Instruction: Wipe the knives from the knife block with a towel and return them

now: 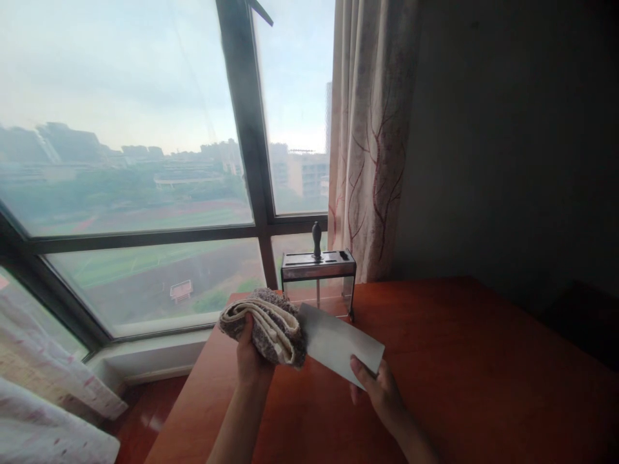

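My left hand [254, 357] grips a folded cloth [264, 322], cream on its inner side with a shaggy grey-brown pile outside. The thumb lies over its folded layers. In my right hand [380, 393] is a flat grey-white rectangular plate [341, 348], pinched at its near right end, thumb on top. The far left end of the plate meets or overlaps the cloth's right side; whether they touch I cannot tell. Both are held above the reddish-brown table [435, 348]. Behind them stands a box-like metal frame [319, 261] with see-through sides and a dark upright handle [316, 240] on top.
Large windows [145, 283] with dark frames [258, 193] rise beyond the table's left and far edges. A pale curtain [372, 142] with a branch pattern hangs behind the table, beside a dark wall [483, 142]. Another curtain [53, 412] hangs at the lower left.
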The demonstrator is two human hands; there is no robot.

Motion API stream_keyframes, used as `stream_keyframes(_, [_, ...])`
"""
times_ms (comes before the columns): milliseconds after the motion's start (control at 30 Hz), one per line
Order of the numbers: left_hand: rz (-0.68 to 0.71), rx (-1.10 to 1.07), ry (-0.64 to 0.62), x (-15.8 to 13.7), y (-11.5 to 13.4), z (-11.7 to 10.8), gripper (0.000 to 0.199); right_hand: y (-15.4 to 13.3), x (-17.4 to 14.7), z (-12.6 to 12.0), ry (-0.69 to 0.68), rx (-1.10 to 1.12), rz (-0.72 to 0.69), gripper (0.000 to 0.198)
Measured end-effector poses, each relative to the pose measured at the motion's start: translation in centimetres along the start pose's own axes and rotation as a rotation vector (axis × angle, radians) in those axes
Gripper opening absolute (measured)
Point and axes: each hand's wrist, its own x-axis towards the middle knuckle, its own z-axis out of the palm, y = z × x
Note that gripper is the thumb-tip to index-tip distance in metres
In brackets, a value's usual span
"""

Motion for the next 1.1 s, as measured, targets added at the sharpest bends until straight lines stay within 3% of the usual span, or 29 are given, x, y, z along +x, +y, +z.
stream_keyframes(133, [0.109, 0.131, 0.066, 0.3, 0.1, -0.3, 0.022, 0.6, 0.0, 0.2, 0.05, -0.035, -0.016, 0.043])
stream_keyframes(367, [0.262, 0.355, 0.336, 0.0, 0.2, -0.6, 0.02, 1.6, 0.0, 0.1, 0.079, -0.111, -0.035, 0.043])
stream_keyframes(800, [0.26, 0.302, 0.204, 0.3, -0.2, -0.7, 0.021, 1.6, 0.3, -0.1, 0.097, -0.159, -0.047, 0.042])
stream_keyframes(1100, [0.111, 0.235, 0.033, -0.6, -0.8, -0.2, 0.027, 1.5, 0.5, -0.3, 0.119, -0.186, -0.055, 0.047])
